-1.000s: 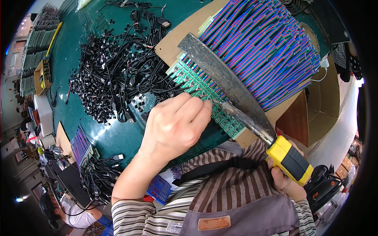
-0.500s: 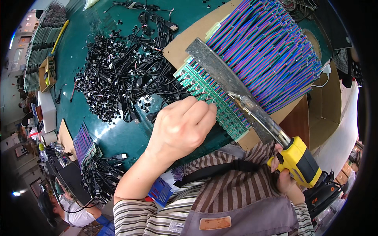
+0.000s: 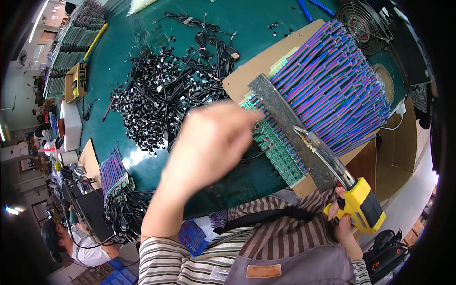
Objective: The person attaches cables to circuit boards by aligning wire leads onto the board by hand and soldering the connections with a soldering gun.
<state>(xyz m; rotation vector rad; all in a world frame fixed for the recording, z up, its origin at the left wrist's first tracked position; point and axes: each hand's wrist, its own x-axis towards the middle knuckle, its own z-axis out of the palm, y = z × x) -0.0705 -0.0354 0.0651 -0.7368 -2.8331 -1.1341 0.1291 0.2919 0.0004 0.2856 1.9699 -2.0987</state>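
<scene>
My left hand (image 3: 209, 142), blurred by motion, has its fingers curled closed beside the upper end of a row of green circuit boards (image 3: 281, 154). Whatever it pinches is hidden. My right hand (image 3: 343, 223) grips a yellow and black soldering gun (image 3: 363, 204), its metal tip reaching over a dark metal bar (image 3: 285, 114). That bar lies across the boards. Bundles of blue, red and green ribbon wires (image 3: 332, 90) fan out from its far side on a cardboard sheet (image 3: 251, 66). Thin wires stick out of several boards.
A heap of black cables with small connectors (image 3: 152, 95) covers the left of the green table (image 3: 166, 175). More finished-looking wired boards (image 3: 114, 175) lie at the lower left. A fan (image 3: 361, 23) stands at the far right. Another person (image 3: 85, 247) sits at lower left.
My left hand has moved up and away from the middle of the boards and is now blurred. The view has shifted, so the table's things sit further right. My right hand keeps the soldering gun.
</scene>
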